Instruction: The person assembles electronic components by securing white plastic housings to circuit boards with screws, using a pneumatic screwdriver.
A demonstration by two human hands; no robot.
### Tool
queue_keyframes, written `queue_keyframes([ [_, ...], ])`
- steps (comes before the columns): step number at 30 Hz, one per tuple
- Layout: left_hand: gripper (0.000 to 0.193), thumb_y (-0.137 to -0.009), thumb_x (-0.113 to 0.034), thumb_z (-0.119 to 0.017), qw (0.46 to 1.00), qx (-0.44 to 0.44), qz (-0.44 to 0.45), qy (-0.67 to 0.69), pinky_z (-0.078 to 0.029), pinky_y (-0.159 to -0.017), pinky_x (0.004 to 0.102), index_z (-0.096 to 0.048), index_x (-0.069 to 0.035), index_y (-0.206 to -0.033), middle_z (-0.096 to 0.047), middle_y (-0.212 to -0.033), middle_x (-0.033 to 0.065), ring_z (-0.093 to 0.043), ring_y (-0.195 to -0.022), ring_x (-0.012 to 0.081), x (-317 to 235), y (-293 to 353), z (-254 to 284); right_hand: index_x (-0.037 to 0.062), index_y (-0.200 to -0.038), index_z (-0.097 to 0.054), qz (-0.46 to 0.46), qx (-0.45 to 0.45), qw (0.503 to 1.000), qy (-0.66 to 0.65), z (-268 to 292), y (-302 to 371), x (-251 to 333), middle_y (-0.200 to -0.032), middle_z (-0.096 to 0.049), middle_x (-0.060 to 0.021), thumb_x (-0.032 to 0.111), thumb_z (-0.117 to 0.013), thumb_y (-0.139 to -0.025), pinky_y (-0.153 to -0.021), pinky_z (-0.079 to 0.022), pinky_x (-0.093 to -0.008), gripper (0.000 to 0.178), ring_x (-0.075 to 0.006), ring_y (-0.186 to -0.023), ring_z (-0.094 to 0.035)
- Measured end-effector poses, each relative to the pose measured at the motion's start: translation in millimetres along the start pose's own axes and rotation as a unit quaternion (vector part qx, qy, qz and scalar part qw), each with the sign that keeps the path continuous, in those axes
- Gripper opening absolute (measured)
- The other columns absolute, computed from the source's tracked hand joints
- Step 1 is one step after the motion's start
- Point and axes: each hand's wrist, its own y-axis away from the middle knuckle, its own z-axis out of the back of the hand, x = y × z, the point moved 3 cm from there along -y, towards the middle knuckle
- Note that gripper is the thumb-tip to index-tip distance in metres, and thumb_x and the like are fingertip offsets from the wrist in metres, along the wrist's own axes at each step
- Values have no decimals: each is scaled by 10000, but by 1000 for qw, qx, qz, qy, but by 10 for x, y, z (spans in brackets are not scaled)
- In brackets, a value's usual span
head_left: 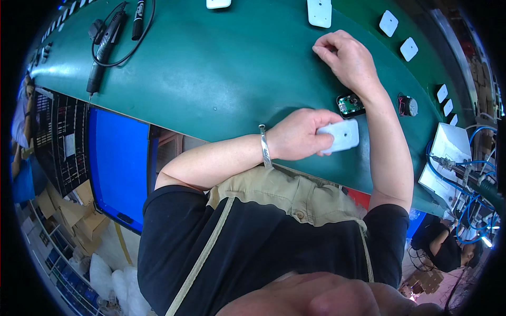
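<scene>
- Left hand (300, 136) grips a white case (341, 136), close to the near edge of the green surface (221, 68).
- Right hand (347, 58) loosely curled, fingertips down on the surface; whether it pinches anything, cannot tell.
- Circuit board (350, 105) lies between the hands, just beside the case.
- Wide bare green stretch to the left, up to the corded tool (105, 45).

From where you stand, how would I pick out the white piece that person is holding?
Start at the long green belt and follow its near edge to the left hand with the metal bracelet. It grips a white rounded cover. Unlike the other white covers further along, lying untouched, this one is in a hand, beside a small open circuit board.
</scene>
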Motion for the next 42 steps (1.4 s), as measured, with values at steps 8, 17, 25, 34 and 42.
queue_keyframes([
  [8,385,-842,-30,-502,987,-142,-70,40,-497,-673,239,-428,-23,-1219,-574,-1051,66,-589,-831,124,-55,8,119,13,-800,-640,-42,-205,951,-227,505,846,-16,-737,-563,-20,48,-662,-746,-533,-384,-182,68,-61,-626,-487],
  [17,382,-847,-27,-503,987,-141,-71,18,-518,-687,247,-412,-12,-1218,-566,-1060,78,-592,-861,137,-2,-26,47,39,-819,-654,-55,-225,935,-269,167,1311,-15,-788,-572,-29,19,-702,-696,-510,-387,-190,133,-66,-606,-496],
  [25,360,-847,-18,-506,987,-135,-86,-25,-480,-730,242,-428,-5,-1199,-567,-1035,62,-556,-891,98,21,-16,19,45,-789,-659,-104,-231,938,-235,100,1321,72,-752,-579,-38,39,-709,-689,-492,-421,-202,111,-84,-582,-514],
  [34,354,-842,0,-510,986,-134,-89,-46,-467,-771,244,-437,-5,-1188,-567,-1040,60,-550,-906,97,1,19,9,27,-774,-641,-116,-231,935,-244,141,1313,115,-741,-577,-43,28,-711,-678,-481,-413,-208,119,-88,-571,-509],
  [42,355,-839,8,-508,988,-119,-93,-13,-457,-809,257,-440,-7,-1187,-567,-1044,64,-546,-933,106,11,17,-2,39,-741,-630,-101,-251,937,-219,104,1317,120,-700,-567,-36,38,-715,-669,-457,-410,-209,111,-94,-536,-512],
])
